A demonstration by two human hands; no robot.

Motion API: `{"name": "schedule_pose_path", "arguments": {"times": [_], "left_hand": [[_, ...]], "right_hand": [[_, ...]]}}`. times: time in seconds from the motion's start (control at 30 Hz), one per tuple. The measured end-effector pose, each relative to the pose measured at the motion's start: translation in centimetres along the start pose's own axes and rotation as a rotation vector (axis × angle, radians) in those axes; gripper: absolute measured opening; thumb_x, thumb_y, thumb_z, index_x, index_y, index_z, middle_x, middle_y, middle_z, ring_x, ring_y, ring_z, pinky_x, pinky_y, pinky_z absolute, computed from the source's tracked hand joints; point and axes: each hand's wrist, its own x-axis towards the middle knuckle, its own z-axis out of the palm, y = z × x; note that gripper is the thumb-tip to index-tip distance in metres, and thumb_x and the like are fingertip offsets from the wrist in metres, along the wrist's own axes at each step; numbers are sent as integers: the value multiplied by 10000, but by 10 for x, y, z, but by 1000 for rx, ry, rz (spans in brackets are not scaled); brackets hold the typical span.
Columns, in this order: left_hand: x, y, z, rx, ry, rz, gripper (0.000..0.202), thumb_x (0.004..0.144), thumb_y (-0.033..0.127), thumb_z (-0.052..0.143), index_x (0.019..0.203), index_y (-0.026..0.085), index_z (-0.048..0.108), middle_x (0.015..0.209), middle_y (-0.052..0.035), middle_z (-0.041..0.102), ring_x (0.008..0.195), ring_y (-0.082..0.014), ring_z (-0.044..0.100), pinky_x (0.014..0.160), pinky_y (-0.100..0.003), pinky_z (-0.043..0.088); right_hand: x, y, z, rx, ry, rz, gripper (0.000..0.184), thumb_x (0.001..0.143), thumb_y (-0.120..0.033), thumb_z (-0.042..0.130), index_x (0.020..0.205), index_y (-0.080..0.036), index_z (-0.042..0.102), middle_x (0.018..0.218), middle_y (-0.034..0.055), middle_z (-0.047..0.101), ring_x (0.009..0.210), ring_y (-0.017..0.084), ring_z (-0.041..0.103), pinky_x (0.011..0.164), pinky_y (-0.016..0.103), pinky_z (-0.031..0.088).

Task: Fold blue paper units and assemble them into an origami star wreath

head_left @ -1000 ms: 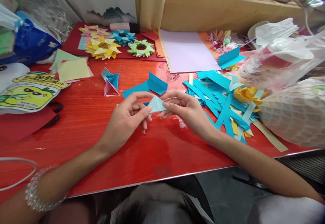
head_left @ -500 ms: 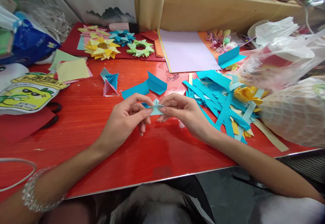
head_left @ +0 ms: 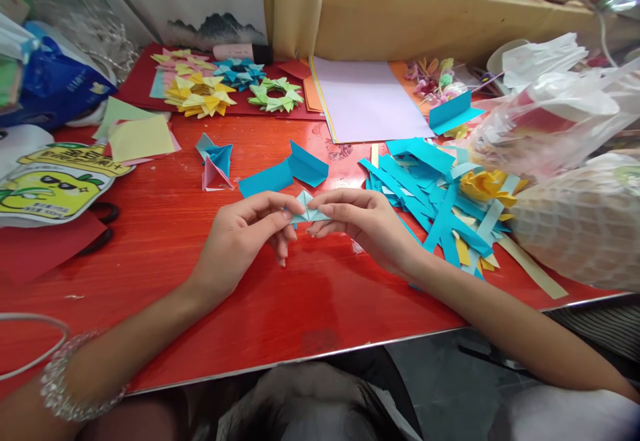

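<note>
Both my hands meet over the red table and pinch one small light-blue folded paper piece. My left hand grips its left end with thumb and forefinger. My right hand pinches its right end, fingers closed. Just behind the piece lies a larger blue folded sheet. A small blue-and-pink folded unit sits further left.
A heap of blue paper strips with a yellow paper flower lies right of my hands. Finished paper stars and a lilac sheet are at the back. Plastic bags crowd the right, scissors and packets the left.
The light-blue piece went from a flat triangle held up to a narrower folded shape pressed between both hands. The hands drew slightly closer together.
</note>
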Motion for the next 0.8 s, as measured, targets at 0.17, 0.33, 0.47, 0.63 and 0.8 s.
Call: {"name": "schedule_pose_path", "arguments": {"times": [0.17, 0.33, 0.47, 0.63, 0.8], "left_hand": [[-1, 1, 1, 71, -50, 51, 104, 858, 199, 545, 865, 182, 648, 640, 28, 603, 488, -87, 574, 484, -200, 500], [2, 1, 2, 137, 11, 37, 172, 836, 319, 625, 931, 185, 577, 592, 46, 590, 489, -100, 575, 503, -207, 494], [4, -1, 0, 167, 0, -20, 219, 829, 373, 640, 933, 185, 596, 591, 52, 571, 478, -92, 560, 485, -197, 483], [2, 1, 1, 212, -39, -24, 174, 834, 342, 640, 781, 177, 626, 598, 49, 577, 462, -60, 535, 482, -165, 461], [0, 2, 2, 274, 5, 12, 163, 854, 317, 612, 765, 181, 617, 587, 52, 571, 467, -59, 536, 499, -170, 450]], "right_hand": [[-1, 0, 2, -82, 20, -28, 129, 768, -269, 717, 840, -165, 690, 758, -3, 683, 654, 106, 662, 665, 243, 567], [-2, -2, 5, -156, 11, -84, 114, 780, -262, 702, 829, -167, 661, 736, -11, 663, 636, 104, 653, 636, 243, 561], [-4, -1, 6, -193, -20, -140, 87, 811, -252, 670, 841, -176, 640, 769, -15, 647, 642, 96, 647, 628, 234, 555], [-4, 0, 6, -176, -31, -180, 215, 824, -233, 661, 1024, -193, 590, 792, -17, 653, 675, 103, 658, 656, 238, 550], [-1, 0, 4, -213, -47, -46, 203, 825, -348, 655, 825, -146, 626, 693, 6, 669, 616, 114, 653, 622, 246, 539]]}}
